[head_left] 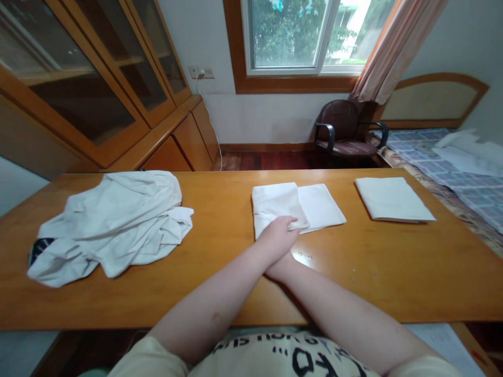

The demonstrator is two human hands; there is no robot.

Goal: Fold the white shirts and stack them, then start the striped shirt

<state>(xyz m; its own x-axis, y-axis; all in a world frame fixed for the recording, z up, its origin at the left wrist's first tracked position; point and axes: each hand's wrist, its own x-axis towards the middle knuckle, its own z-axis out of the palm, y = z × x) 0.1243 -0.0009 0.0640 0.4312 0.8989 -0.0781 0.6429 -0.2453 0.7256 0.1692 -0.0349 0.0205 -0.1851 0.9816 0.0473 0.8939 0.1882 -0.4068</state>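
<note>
My left hand (277,238) lies on the near edge of a white folded cloth (275,202), its fingers curled against the fold. Under that cloth, a flat white layer (322,207) extends to the right on the wooden table (220,191). My right hand (280,267) sits on the table, mostly hidden beneath my left wrist. A neatly folded white cloth (391,199) lies farther right, beyond reach of either hand's fingers. At the table's left, a crumpled white garment (113,225) lies in a loose heap, with a dark patch showing at its edge.
A few water drops (304,256) sit on the table near my hands. Behind the table stand a glass-fronted wooden cabinet (90,89) and a dark office chair (341,131). A bed with a checked cover (444,167) runs along the right.
</note>
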